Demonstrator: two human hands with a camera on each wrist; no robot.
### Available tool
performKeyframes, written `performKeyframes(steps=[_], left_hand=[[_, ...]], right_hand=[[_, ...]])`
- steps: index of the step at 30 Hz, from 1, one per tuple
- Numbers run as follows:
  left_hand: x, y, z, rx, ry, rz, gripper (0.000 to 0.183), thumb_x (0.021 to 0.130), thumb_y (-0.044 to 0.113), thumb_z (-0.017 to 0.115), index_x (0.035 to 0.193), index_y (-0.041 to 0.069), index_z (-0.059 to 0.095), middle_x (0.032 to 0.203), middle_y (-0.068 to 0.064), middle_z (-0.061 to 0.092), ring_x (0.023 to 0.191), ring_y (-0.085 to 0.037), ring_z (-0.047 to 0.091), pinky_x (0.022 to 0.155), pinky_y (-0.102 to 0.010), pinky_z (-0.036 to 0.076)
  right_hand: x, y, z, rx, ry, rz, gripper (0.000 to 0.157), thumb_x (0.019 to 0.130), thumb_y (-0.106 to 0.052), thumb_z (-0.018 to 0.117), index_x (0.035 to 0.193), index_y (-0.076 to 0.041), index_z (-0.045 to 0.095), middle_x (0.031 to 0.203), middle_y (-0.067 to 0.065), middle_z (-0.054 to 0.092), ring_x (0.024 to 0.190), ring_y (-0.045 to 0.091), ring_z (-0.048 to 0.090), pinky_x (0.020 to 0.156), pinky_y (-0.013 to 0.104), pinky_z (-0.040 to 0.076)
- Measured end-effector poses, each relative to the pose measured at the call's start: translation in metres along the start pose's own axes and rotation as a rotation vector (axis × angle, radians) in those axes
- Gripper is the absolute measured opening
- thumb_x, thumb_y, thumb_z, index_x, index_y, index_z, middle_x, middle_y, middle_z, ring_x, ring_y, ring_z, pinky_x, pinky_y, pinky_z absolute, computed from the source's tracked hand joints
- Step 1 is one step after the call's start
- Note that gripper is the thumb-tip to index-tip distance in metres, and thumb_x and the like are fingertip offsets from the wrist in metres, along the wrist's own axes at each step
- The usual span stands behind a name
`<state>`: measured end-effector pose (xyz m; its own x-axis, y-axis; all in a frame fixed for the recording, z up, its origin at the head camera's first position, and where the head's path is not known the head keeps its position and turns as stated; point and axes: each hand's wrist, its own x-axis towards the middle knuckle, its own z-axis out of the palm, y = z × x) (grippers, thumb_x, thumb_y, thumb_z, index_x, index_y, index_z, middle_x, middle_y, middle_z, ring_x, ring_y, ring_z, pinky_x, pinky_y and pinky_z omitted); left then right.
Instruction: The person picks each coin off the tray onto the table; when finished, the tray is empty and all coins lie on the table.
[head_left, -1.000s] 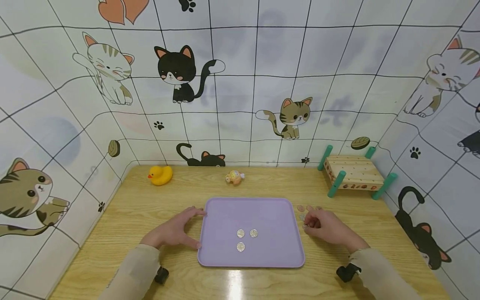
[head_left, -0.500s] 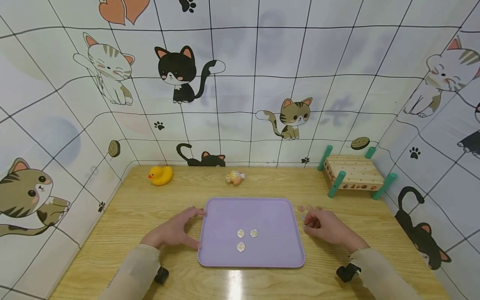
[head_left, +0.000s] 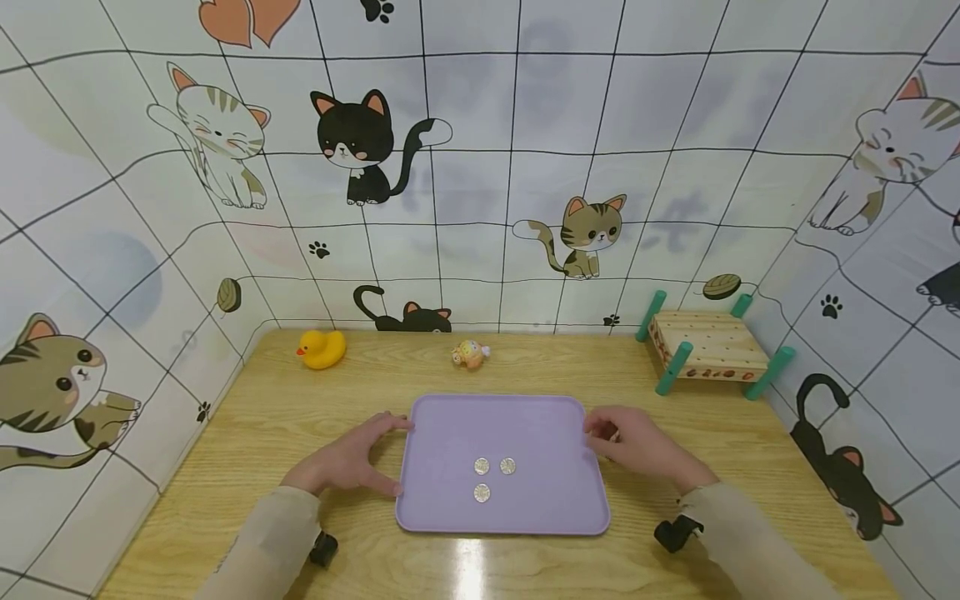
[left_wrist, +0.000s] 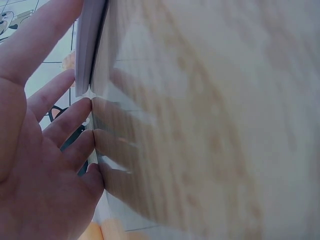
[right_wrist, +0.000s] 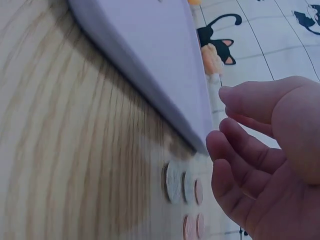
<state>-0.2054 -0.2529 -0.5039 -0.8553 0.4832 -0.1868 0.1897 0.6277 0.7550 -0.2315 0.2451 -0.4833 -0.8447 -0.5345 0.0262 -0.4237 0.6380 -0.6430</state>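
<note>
A lilac tray (head_left: 540, 500) lies on the table, with three silver-coloured coins (head_left: 482, 466) on it. My left hand (head_left: 352, 454) is spread at the tray's left edge, thumb and fingertips touching the rim. My right hand (head_left: 633, 442) is at the tray's right rim, its thumb and index finger brought close together and the other fingers bent. Whether a coin sits between those fingertips is hidden. In the right wrist view, silver coins (right_wrist: 173, 182) and copper-coloured coins (right_wrist: 189, 227) lie on the table beside the tray's corner; in the head view my right hand covers them.
A yellow rubber duck (head_left: 322, 350) stands at the back left, and a small figurine (head_left: 470, 355) behind the tray. At the back right is a wooden toy stand (head_left: 708, 346) with green legs. A cat-print cloth (head_left: 480, 192) encloses the table's back and sides.
My right hand has moved up and left from the coins on the table to the tray's right edge. The left hand and the three coins on the tray have stayed put.
</note>
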Motion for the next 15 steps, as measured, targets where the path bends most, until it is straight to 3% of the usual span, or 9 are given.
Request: performKeyframes(steps=[6, 15], left_hand=[[0.0, 0.0, 0.0, 0.006, -0.002, 0.012, 0.096, 0.073, 0.038, 0.097, 0.155, 0.022, 0.05, 0.171, -0.02, 0.025, 0.157, -0.05, 0.016, 0.123, -0.075, 0.012], [0.0, 0.001, 0.0, 0.0, 0.0, 0.009, 0.096, 0.073, 0.037, 0.097, 0.155, 0.021, 0.049, 0.172, -0.02, 0.025, 0.158, -0.051, 0.014, 0.123, -0.075, 0.011]], right_hand=[[0.016, -0.019, 0.011, -0.064, -0.048, -0.114, 0.007, 0.098, -0.014, 0.075, 0.104, -0.013, 0.071, 0.091, -0.011, 0.067, 0.083, 0.003, 0.062, 0.071, 0.024, 0.056], [0.039, -0.043, 0.031, -0.024, -0.158, -0.186, 0.015, 0.093, -0.011, 0.079, 0.107, -0.008, 0.073, 0.1, 0.002, 0.073, 0.087, 0.01, 0.066, 0.077, 0.031, 0.06]])
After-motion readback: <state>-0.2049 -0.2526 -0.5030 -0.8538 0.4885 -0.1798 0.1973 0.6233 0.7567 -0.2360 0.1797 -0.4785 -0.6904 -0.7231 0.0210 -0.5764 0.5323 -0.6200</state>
